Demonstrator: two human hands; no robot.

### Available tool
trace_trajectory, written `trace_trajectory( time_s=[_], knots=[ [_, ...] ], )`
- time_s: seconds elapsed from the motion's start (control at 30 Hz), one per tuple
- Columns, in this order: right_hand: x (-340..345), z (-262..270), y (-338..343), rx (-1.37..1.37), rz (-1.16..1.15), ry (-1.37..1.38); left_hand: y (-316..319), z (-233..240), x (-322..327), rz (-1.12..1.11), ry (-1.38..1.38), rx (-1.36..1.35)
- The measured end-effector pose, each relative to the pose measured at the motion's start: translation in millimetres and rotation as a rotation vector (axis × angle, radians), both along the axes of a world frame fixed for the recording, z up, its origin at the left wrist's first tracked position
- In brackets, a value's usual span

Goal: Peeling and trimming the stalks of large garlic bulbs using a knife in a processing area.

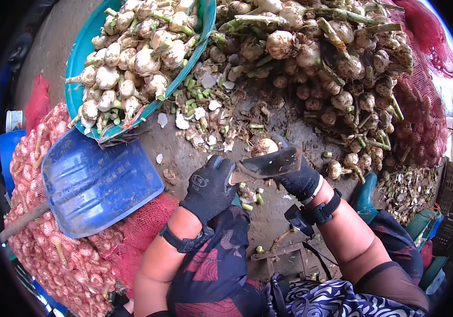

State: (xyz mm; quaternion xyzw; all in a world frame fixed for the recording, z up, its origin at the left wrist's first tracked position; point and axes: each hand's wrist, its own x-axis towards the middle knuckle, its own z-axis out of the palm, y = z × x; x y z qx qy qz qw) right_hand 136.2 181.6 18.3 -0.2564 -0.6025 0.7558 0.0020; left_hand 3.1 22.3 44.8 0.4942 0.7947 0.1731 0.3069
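My left hand [210, 186], in a black work glove, is closed around the handle of a broad-bladed knife [270, 163]. The dark rectangular blade reaches right, in front of my other hand. My right hand [299, 180], gloved as well, is at the blade's far end and partly covered by it. A garlic bulb [265, 147] shows just above the blade; whether the right fingers hold it I cannot tell. Cut stem pieces [247, 206] and another bulb lie on the ground below the knife.
A green tub [76, 71] heaped with garlic bulbs stands upper left, above a blue shovel [99, 186]. Red mesh sacks of garlic [32, 174] lie left, another mesh sack [420, 119] right. Untrimmed garlic [341, 67] is piled upper right. Peelings [206, 119] litter the ground.
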Motion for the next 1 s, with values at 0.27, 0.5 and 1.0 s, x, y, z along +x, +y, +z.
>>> trace_trajectory(
  time_s=[0.27, 0.5, 1.0],
  knots=[
    [2, 6, -5, -0.003, -0.078, 0.078, 2, -2, 0, 0.014, 0.008, 0.072],
    [3, 35, -15, -0.425, -0.193, -0.028, -53, -75, -20, 0.299, 0.099, -0.019],
    [-35, 23, -29, 0.004, -0.306, 0.219, 0, -30, -10, 0.685, -0.649, 0.171]
  ],
)
